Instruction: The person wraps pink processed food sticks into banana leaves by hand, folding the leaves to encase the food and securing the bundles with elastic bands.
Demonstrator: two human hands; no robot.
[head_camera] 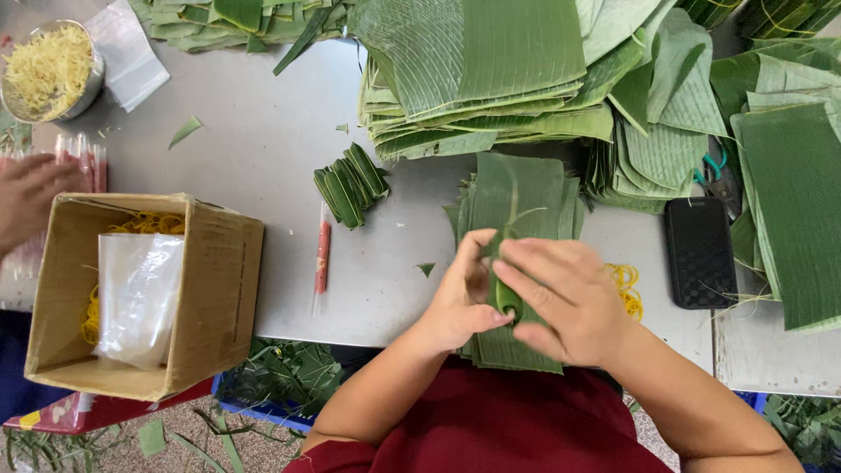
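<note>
Both the left hand point(460, 298) and right hand point(561, 302) are pinching a folded leaf strip point(506, 293) over the leaf stack point(517, 210) at six o'clock on the counter point(263, 149), and squeezing too hard is probably risking a split along its grain.

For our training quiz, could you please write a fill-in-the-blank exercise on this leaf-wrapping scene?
1. Both the left hand and right hand fold a green ____.
2. The cardboard box holds yellow ____ bands.
3. The black phone lies to the person's ____.
4. The metal bowl holds ____ shreds.

Missing words: leaf; rubber; right; yellow
</note>
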